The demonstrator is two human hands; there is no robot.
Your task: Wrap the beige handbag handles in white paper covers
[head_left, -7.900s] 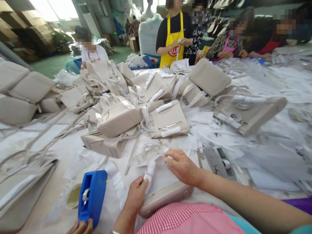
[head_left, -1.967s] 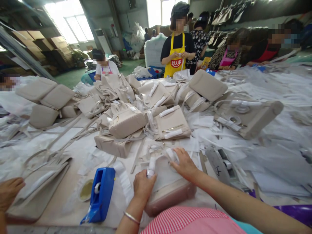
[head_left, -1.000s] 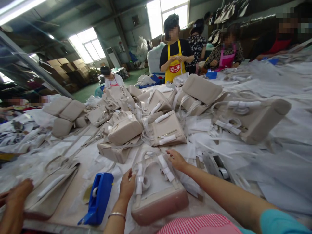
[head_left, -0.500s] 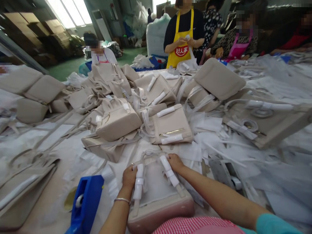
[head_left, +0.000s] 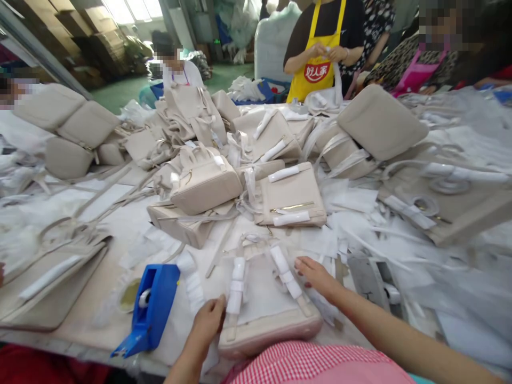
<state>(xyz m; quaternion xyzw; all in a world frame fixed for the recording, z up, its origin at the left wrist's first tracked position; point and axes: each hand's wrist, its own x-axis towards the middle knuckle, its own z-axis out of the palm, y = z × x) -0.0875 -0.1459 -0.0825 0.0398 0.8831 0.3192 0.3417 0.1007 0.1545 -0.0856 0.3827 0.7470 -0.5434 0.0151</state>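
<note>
A beige backpack [head_left: 266, 298] lies before me at the table's near edge, its base toward me. Its two straps, the left strap [head_left: 237, 285] and the right strap [head_left: 286, 274], are wrapped in white foam, and thin clear film covers the panel. My left hand [head_left: 208, 320] is curled at the backpack's left edge, thumb against it; its other fingers are partly hidden. Off the right side, my right hand [head_left: 316, 274] is open with fingers stretched out, apart from the strap and holding nothing.
A blue tape dispenser [head_left: 154, 304] stands to my left, a grey tape dispenser [head_left: 376, 285] to my right. Beyond lie several beige bags, one with a gold zipper [head_left: 292, 207]. White wrapping sheets [head_left: 460, 298] cover the right side. Across the table, a person in a yellow apron [head_left: 316, 58] works.
My right hand has let go of the right strap's upper area and opened, moving to the right. My left hand has slid down the backpack's left side. The camera view has shifted.
</note>
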